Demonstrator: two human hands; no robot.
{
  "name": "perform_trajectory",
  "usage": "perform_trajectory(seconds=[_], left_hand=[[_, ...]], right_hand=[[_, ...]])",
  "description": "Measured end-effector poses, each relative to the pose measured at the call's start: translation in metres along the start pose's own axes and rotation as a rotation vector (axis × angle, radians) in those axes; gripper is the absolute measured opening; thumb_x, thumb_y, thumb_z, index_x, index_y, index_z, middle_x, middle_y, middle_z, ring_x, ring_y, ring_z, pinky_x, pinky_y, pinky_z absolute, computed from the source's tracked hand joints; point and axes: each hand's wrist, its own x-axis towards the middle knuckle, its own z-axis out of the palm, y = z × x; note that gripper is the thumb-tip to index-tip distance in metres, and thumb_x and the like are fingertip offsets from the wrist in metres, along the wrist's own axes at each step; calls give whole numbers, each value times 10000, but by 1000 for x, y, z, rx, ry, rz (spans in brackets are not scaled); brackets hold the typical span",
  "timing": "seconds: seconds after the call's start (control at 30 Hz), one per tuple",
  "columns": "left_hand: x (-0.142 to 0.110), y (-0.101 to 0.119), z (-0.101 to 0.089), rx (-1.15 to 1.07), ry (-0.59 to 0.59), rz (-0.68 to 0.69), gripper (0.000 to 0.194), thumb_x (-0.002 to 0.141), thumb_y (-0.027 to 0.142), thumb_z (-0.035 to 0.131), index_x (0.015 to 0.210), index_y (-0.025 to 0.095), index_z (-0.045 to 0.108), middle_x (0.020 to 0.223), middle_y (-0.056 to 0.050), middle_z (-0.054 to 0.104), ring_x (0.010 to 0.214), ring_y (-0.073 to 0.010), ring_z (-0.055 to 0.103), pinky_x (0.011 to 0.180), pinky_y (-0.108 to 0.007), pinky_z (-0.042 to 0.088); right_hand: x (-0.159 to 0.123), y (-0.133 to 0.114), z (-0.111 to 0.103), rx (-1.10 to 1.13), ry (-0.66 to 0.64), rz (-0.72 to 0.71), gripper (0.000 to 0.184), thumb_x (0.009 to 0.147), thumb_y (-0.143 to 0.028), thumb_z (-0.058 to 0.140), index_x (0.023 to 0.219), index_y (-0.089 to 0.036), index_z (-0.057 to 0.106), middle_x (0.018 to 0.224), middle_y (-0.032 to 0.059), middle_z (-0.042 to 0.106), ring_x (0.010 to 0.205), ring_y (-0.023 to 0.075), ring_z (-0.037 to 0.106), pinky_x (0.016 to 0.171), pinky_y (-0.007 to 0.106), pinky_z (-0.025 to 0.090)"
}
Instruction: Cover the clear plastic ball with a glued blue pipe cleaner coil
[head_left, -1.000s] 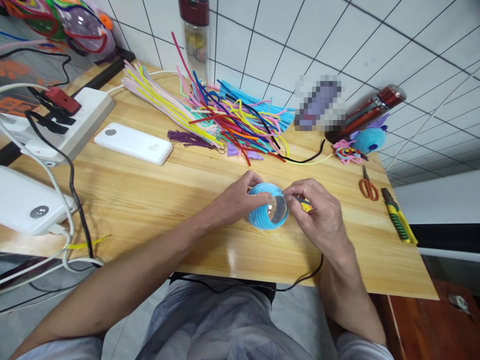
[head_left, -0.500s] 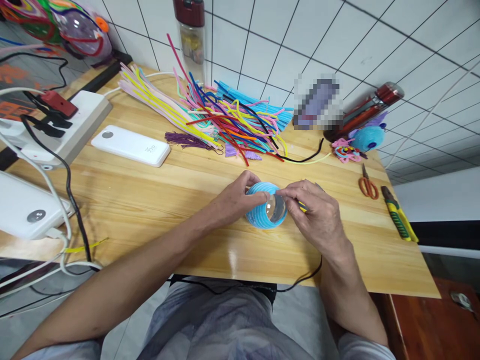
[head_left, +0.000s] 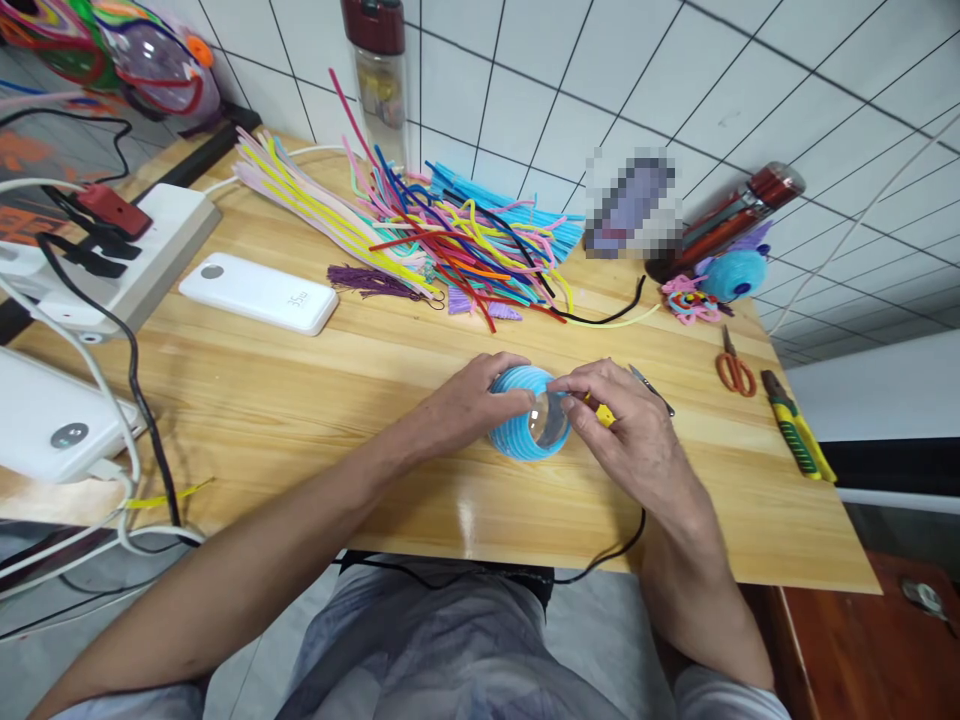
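One ball (head_left: 517, 438), wound in blue, is between both hands, above mid-table. The left hand (head_left: 480, 393) grips it, thumb on its edge. The right hand (head_left: 634, 425) has thumb and forefinger nearly together at its rim; what they pinch, I cannot tell. Winding looks mostly done: sides covered, one end bare. Around: one scissors (head_left: 727, 355), one pliers (head_left: 789, 422), two power banks (head_left: 259, 293), uncountable stems (head_left: 480, 240).

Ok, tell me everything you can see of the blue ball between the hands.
The ball is rounded and wrapped in rows of blue strands, some paler, that look soft and fuzzy. A round, glossy clear part is uncovered, tilted up and to the right; whether it is open there, I cannot tell. The left hand holds the ball's left side, thumb near the clear part. Fingertips of the right hand meet its upper right edge.
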Motion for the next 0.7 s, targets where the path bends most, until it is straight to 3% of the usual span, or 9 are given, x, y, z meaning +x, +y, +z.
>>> perform_trajectory(seconds=[0.3,0.57,0.7], left_hand=[[-3,-3,1,-73,-18,-47,502,798,510,626,1180,184,630,1112,-70,721,1055,-280,678,916,-424,557],[-1,-10,7,-79,83,-16,639,817,506,679,1375,204,610,1472,-133,667,1375,-339,610,1210,-515,485],[1,-11,5,-86,48,14,477,914,528,602,1280,235,684,1401,-100,719,1379,-342,609,1242,-531,465]], right_hand=[[-2,3,-2,27,-20,-12,294,1030,-101,612,1196,-268,788,1016,48,759,923,205,731,827,353,620],[-1,6,-6,38,-44,4,331,1050,-134,606,1286,-302,766,1135,71,750,1061,235,734,939,419,628],[0,7,-5,47,-51,15,304,1041,-146,627,1258,-305,770,1140,72,747,1076,242,731,946,427,627]])
